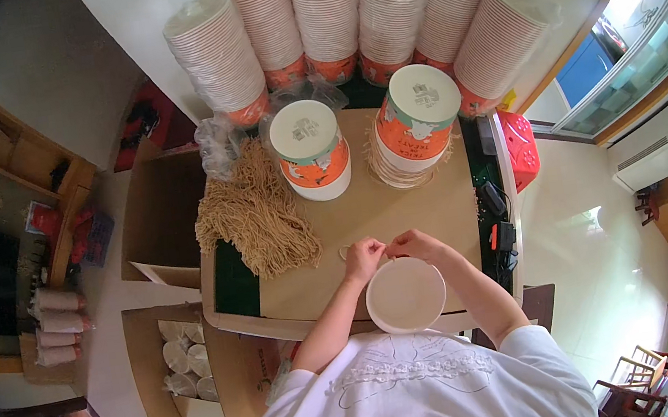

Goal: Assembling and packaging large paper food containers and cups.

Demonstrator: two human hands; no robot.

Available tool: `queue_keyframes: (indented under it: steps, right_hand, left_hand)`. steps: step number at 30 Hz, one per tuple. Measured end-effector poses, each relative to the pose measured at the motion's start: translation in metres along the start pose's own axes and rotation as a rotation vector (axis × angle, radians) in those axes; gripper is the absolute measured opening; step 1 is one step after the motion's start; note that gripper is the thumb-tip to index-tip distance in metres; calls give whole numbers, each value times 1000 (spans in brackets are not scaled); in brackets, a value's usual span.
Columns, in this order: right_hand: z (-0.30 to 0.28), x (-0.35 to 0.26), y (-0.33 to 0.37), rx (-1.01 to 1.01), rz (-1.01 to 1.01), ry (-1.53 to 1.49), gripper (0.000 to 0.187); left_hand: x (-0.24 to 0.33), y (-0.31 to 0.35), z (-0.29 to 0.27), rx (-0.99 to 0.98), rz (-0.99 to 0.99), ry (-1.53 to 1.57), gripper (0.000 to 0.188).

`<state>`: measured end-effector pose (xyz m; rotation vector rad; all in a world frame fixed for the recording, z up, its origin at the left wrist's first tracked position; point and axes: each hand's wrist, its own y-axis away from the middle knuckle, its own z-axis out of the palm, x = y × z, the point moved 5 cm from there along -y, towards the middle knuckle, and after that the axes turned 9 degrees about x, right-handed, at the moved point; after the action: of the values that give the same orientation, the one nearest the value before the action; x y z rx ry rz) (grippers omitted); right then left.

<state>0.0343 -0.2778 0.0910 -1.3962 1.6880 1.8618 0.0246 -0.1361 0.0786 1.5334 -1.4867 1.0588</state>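
A white paper bucket [405,294] rests against my front at the near table edge, its open mouth facing up. At its far rim my left hand [365,259] is closed in a pinch, and a small loop of tan cord [344,252] shows beside its fingers. Close by on the right, my right hand [416,245] also pinches at the rim. What lies between its fingertips is too small to make out. Beyond my hands, a heap of tan cords [259,210] covers the left part of the cardboard sheet [354,231] on the table.
Two upside-down orange-and-white buckets [313,150] [418,124] stand ahead, the right one ringed with cords. Tall stacks of nested buckets [328,13] line the wall. Black adapters [493,199] lie at the right edge, near a red stool [520,150]. Open cartons [168,317] stand left.
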Motion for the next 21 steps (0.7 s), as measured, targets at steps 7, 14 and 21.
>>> queue_keyframes:
  steps: [7,14,21]
  right_hand:
    - [-3,-2,0,-170,-39,204,14]
    - [-1,8,2,-188,-61,169,13]
    - [4,3,8,-87,54,-315,11]
  left_hand:
    - [-8,0,-3,15,81,-106,7]
    - [-28,5,3,-201,-125,26,10]
    - [-32,7,-5,83,-168,130,7]
